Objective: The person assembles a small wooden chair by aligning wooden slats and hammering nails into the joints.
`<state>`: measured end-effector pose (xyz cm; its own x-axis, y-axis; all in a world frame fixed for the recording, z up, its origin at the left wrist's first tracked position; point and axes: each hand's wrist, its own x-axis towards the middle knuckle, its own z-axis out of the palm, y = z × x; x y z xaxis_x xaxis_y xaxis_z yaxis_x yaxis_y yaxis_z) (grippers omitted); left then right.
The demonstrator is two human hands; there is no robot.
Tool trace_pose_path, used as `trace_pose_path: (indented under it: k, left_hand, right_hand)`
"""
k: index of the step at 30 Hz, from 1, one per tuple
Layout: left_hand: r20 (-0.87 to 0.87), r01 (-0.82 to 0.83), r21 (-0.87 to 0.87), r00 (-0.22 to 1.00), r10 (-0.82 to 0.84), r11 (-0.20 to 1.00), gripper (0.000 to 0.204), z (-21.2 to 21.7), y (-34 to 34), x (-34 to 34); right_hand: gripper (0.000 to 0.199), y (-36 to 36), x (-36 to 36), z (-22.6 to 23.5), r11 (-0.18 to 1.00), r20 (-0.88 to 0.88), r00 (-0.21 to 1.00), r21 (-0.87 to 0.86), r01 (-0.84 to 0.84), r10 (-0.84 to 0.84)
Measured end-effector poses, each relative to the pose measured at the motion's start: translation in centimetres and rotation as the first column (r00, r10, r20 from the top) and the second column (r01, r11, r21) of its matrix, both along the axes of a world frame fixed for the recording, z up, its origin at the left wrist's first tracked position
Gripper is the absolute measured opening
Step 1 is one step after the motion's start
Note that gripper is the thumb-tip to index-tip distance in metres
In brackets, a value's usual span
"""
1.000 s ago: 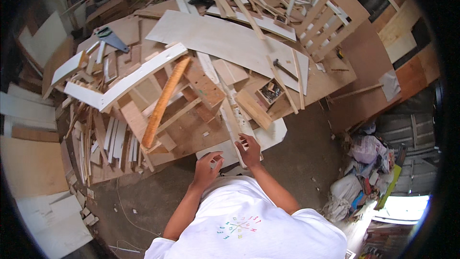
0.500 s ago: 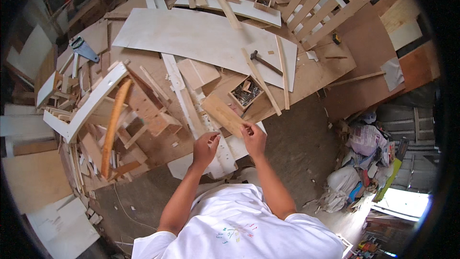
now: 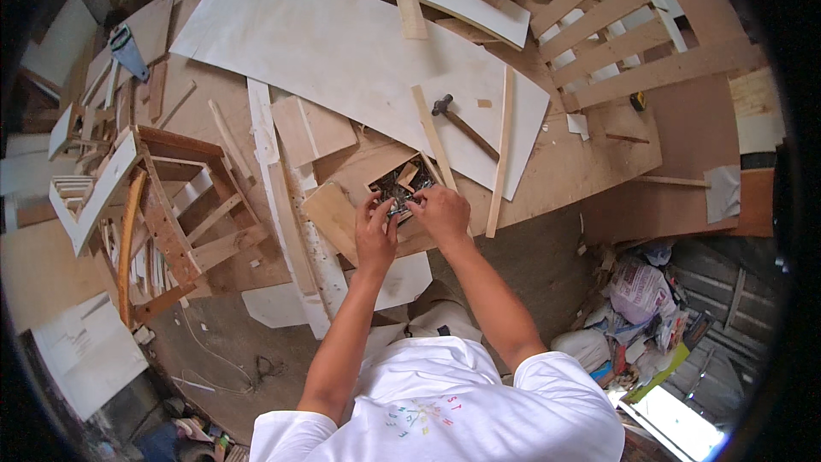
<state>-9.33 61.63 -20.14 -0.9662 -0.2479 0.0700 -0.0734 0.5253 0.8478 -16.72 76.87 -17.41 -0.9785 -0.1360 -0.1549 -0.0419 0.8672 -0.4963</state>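
A small wooden box (image 3: 378,181) of loose metal nails (image 3: 396,189) sits near the front edge of the workbench, with a small wood piece (image 3: 408,175) lying in it. My left hand (image 3: 376,231) is at the box's near left side, fingers bent but apart; nothing shows clearly in it. Over the near right part, my right hand (image 3: 442,212) has its fingertips drawn together among the nails; whatever they pinch is too small to make out. Left of the box lies a flat wooden board (image 3: 331,221). A hammer (image 3: 466,128) rests beyond my right hand.
A large white panel (image 3: 342,43) covers the middle of the workbench (image 3: 590,158). Wood strips (image 3: 501,150) lie right of the box. At left stand a wooden frame (image 3: 168,214) and a handsaw (image 3: 128,53); a slatted piece (image 3: 620,43) is far right. Filled bags (image 3: 637,291) lie on the floor.
Both hands have moved forward to the nail box. My right hand has left the flat board, which now lies beside the box. The view has shifted and come nearer the bench.
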Motion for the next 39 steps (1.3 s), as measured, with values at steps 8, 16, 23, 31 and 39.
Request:
trace_pose_path:
  k: [8,16,23,31,39]
  left_hand:
    - [0.111,-0.052,0.064,0.993,0.045,0.997,0.038,-0.3,-0.2,-0.5]
    - [0.095,-0.103,0.058,0.991,0.097,0.993,0.035,0.7,-0.1,-1.1]
    - [0.044,-0.132,-0.067,0.990,0.135,0.989,0.031,1.5,1.0,-1.4]
    - [0.078,-0.379,0.046,0.924,0.375,0.924,0.030,0.4,2.5,0.1]
    - [0.153,-0.464,0.161,0.884,0.443,0.871,0.037,0.2,2.7,0.3]
  right_hand:
    - [0.020,-0.6,-1.9,-0.5,1.000,0.130,0.991,0.020,-0.023,0.020]
    - [0.020,1.2,-2.8,0.5,0.968,0.206,0.978,-0.251,0.017,0.036]
    - [0.023,2.3,-3.1,0.9,0.946,0.137,0.990,-0.319,0.048,-0.004]
    - [0.021,2.1,-3.6,0.5,0.956,0.075,0.997,-0.290,0.048,-0.027]
    - [0.016,2.3,-3.4,0.5,0.946,0.028,0.997,-0.318,-0.064,0.077]
